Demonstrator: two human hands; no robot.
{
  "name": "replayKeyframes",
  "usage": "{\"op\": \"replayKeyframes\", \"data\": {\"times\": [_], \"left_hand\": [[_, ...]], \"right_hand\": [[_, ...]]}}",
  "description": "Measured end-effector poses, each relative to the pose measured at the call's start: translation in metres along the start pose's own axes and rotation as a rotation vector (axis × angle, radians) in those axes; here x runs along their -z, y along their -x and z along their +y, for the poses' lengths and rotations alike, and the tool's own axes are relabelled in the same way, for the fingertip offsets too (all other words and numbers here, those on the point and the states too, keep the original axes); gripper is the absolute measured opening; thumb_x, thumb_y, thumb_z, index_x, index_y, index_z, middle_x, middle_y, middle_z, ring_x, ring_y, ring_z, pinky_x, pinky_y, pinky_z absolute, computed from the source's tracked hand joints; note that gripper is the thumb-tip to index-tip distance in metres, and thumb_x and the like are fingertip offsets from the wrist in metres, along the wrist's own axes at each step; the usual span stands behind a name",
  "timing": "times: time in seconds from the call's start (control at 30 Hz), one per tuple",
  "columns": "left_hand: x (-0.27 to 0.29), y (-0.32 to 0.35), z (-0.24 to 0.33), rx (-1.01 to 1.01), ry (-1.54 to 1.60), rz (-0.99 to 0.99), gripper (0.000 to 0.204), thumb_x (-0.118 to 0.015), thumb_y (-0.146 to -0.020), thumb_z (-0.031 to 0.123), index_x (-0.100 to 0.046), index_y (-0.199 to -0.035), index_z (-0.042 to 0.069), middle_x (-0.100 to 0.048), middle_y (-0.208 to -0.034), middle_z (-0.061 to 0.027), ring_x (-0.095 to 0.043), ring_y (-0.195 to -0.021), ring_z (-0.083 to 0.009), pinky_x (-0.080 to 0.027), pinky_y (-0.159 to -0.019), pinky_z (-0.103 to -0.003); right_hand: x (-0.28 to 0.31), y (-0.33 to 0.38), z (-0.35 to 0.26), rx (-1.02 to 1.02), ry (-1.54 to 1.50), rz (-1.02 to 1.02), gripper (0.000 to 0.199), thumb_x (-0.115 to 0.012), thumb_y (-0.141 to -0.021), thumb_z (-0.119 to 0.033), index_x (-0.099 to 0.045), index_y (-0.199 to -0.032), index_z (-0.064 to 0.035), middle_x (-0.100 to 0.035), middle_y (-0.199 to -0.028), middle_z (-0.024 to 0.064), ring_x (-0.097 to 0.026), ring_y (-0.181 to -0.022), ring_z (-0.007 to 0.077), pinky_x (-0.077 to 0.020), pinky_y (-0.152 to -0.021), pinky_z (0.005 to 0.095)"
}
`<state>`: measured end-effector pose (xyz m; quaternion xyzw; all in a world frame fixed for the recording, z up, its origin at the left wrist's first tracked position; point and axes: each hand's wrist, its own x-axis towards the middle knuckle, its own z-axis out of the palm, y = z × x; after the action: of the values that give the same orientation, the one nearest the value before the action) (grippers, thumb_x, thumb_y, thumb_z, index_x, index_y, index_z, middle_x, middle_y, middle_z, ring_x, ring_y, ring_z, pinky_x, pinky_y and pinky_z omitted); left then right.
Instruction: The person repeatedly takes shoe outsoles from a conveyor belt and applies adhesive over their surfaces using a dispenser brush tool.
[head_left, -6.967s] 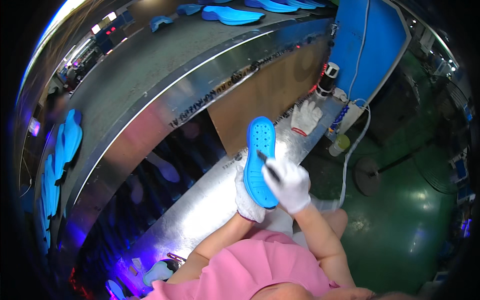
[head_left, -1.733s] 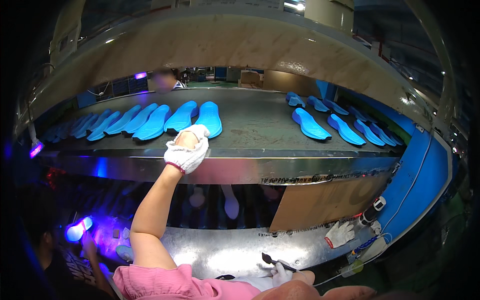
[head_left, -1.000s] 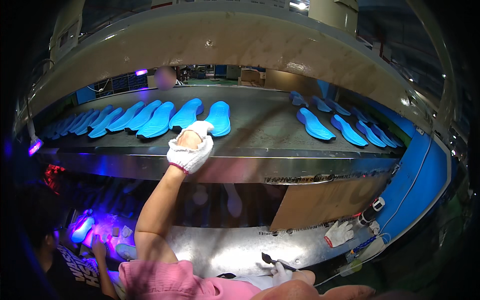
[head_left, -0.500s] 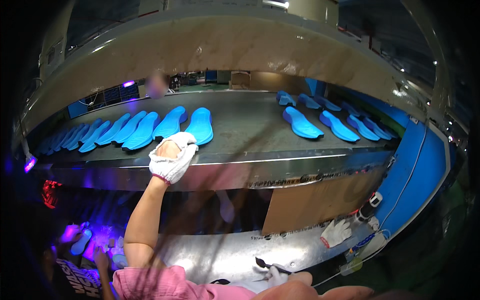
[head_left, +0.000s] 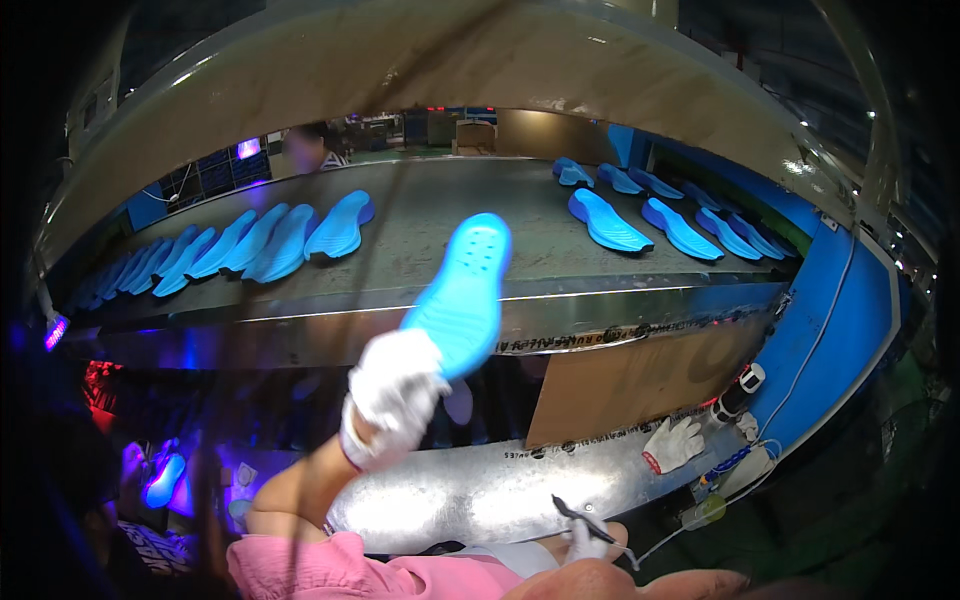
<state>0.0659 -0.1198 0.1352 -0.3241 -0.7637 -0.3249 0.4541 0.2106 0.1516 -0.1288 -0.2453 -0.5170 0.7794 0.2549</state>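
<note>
My left hand (head_left: 392,388), in a white knit glove, grips a bright blue shoe sole (head_left: 470,285) by one end. The sole is lifted in front of the belt's near edge, with a group of small holes showing near its upper end. Low in the view, my right hand (head_left: 584,543), also gloved in white, is closed around a slim black brush (head_left: 572,510), its dark tip pointing up and left. Several more blue soles (head_left: 340,226) lie in a row on the dark conveyor belt (head_left: 420,195) at the left, others (head_left: 608,222) at the right.
A metal worktop (head_left: 430,497) lies below the belt, bearing a spare white glove (head_left: 674,444) and a black-and-white cylinder (head_left: 738,393). A cardboard sheet (head_left: 630,390) hangs under the belt edge. Another person's hands (head_left: 135,460) work under violet light at lower left, near another sole.
My left hand has taken the nearest sole of the left group off the belt and brought it toward me and rightward. The brush in my right hand has shifted slightly right.
</note>
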Motion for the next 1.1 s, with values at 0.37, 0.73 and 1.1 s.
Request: {"op": "replayKeyframes", "data": {"times": [0.37, 0.73, 1.1], "left_hand": [[-0.122, 0.243, 0.029, 0.224, 0.841, -0.808, 0.016, -0.064, -0.082, 0.008, -0.058, -0.096, 0.002, -0.053, -0.116, -0.0185, -0.049, -0.115, -0.0337, -0.042, -0.097, -0.040], [-0.214, 0.240, 0.031, 2.376, 1.896, -0.714, 0.093, -0.034, -0.075, 0.085, -0.050, -0.130, 0.011, -0.061, -0.112, -0.0096, -0.054, -0.091, -0.0293, -0.042, -0.076, -0.045], [-0.210, 0.177, 0.090, 2.227, 2.163, -0.551, 0.075, -0.030, -0.088, 0.070, -0.051, -0.121, 0.005, -0.058, -0.112, -0.0178, -0.059, -0.086, -0.0350, -0.055, -0.066, -0.040]], "right_hand": [[0.008, 0.012, -0.068, 0.289, -0.014, 0.221, 0.021, -0.059, -0.088, -0.013, -0.058, -0.101, 0.0029, -0.056, -0.080, 0.0027, -0.051, -0.063, 0.0078, -0.0423, -0.051, 0.0197], [-0.020, 0.021, -0.080, 0.201, -0.098, 0.197, 0.021, -0.062, -0.089, -0.016, -0.060, -0.102, 0.0002, -0.053, -0.076, -0.0002, -0.046, -0.059, 0.0059, -0.0383, -0.051, 0.0205], [-0.008, -0.031, -0.064, 0.289, 0.470, 0.204, 0.017, -0.069, -0.083, -0.012, -0.064, -0.094, 0.0000, -0.063, -0.074, 0.0035, -0.058, -0.062, 0.0103, -0.0459, -0.055, 0.0245]]}}
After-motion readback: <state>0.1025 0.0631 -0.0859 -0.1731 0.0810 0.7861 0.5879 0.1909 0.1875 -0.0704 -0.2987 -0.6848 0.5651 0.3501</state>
